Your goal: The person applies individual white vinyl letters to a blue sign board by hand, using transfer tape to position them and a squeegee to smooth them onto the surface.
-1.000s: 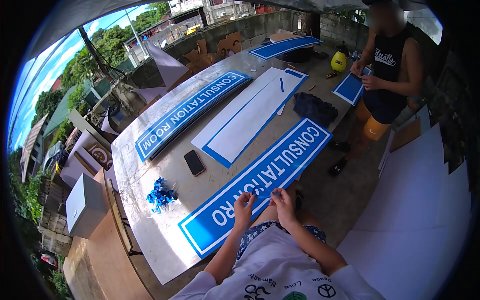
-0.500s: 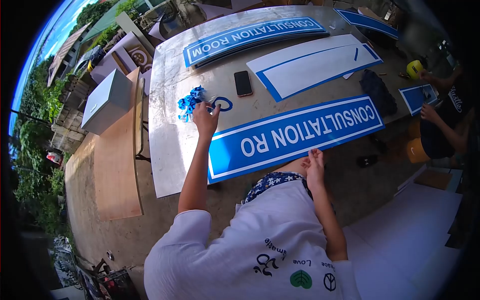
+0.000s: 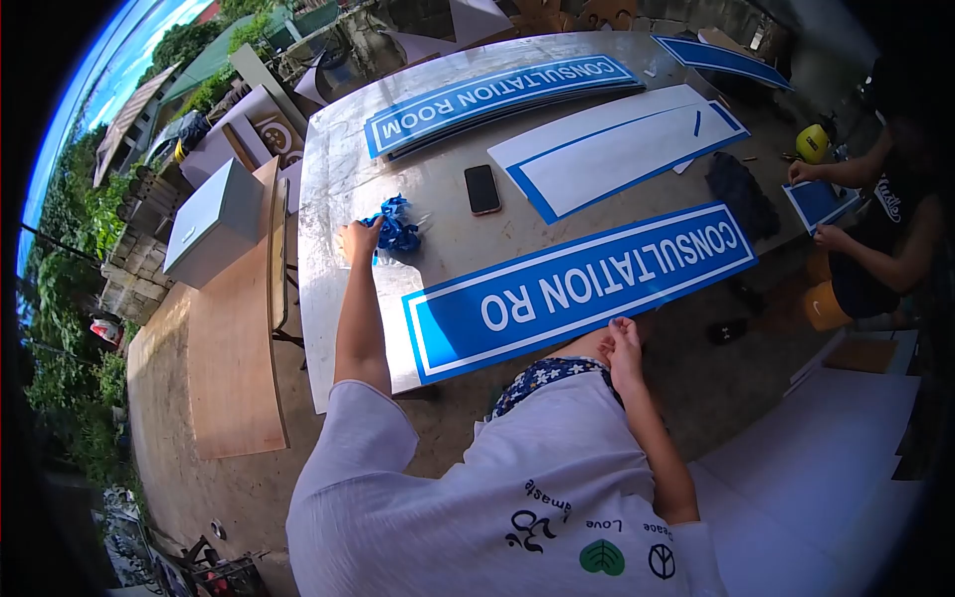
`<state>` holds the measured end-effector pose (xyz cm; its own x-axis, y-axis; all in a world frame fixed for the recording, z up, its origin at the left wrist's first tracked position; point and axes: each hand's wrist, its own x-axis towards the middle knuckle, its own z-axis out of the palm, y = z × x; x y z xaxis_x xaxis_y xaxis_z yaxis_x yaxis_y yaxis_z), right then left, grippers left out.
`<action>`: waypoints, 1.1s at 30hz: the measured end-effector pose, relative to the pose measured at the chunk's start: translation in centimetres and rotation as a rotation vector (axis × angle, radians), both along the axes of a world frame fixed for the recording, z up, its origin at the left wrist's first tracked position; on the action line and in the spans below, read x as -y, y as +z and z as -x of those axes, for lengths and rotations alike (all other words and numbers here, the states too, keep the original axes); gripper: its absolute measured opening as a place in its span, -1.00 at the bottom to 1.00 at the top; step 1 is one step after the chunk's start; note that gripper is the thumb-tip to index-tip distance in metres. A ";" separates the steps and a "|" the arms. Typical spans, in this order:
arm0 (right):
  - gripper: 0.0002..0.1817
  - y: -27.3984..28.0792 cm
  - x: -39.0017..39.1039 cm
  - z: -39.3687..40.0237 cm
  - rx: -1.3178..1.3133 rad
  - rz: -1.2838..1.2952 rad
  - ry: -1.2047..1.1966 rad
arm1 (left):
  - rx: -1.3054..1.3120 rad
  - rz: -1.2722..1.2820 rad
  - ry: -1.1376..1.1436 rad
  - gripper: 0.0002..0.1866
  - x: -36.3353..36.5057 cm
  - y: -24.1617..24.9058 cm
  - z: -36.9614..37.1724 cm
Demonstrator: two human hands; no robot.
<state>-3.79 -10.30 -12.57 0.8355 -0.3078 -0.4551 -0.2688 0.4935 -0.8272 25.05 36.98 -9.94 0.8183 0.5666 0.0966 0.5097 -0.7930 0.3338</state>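
My left hand (image 3: 360, 240) is at the left side of a crumpled heap of blue vinyl scraps (image 3: 399, 227) on the table. Its fingers are curled against the scraps. My right hand (image 3: 624, 350) hovers by the near edge of a blue sign (image 3: 458, 328) with white letters reading "CONSULTATION RO", upside down from here. The right fingers are bent together; whatever may be between them is too small to make out. A dark phone (image 3: 482, 190) lies beyond the sign, right of the scraps.
Behind lie a stack of "CONSULTATION ROOM" signs (image 3: 497, 95) and a white panel with blue edging (image 3: 597, 154). A dark cloth bundle (image 3: 744, 192) is at the right. A co-worker (image 3: 885, 229) there holds a small blue panel (image 3: 824, 203). A grey box (image 3: 212, 224) stands left.
My left hand has moved left, to the other side of the scraps. The separate blue loop no longer shows apart from the heap. My right hand stays by the sign's near edge.
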 end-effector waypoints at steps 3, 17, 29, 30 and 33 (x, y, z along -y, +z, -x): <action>-0.83 -0.1 0.0 0.0 -0.027 -0.013 0.010 | -0.019 -0.134 0.041 -0.31 2.4 1.4 0.9; -0.90 -0.9 -0.2 -0.2 -0.047 0.011 0.027 | 0.213 -0.019 0.215 -0.10 3.7 -0.6 1.3; -0.90 -0.4 -1.0 0.1 -0.064 0.250 0.103 | 0.452 0.051 -0.930 -0.53 14.1 -4.1 3.6; -0.90 -0.3 -1.1 0.2 -0.023 0.351 0.153 | 0.431 0.065 -0.971 -0.54 14.2 -5.1 3.5; -0.91 -0.7 -1.4 0.0 0.019 0.517 0.271 | 0.491 -0.047 -0.928 -0.53 12.2 -7.3 2.7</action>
